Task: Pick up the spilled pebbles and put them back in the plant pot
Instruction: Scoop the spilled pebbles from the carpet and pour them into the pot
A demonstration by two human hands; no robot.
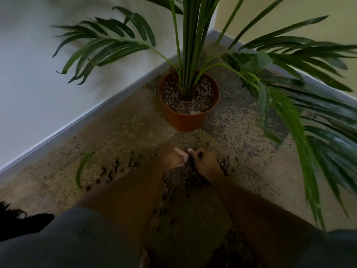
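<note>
Brown round pebbles (114,169) lie scattered over the speckled carpet, most of them between and around my two hands. My left hand (172,157) and my right hand (204,161) are down on the carpet side by side, fingers curled, cupped around a heap of pebbles (186,176). A pebble shows between the right hand's fingers. An orange plant pot (185,120) stands a little beyond my hands, filled with the same pebbles around the green stems of a palm.
The pot stands in a corner of two walls with a grey skirting board (77,124). Long palm fronds (289,105) hang low over the carpet on the right. A fallen green leaf (82,169) lies on the left.
</note>
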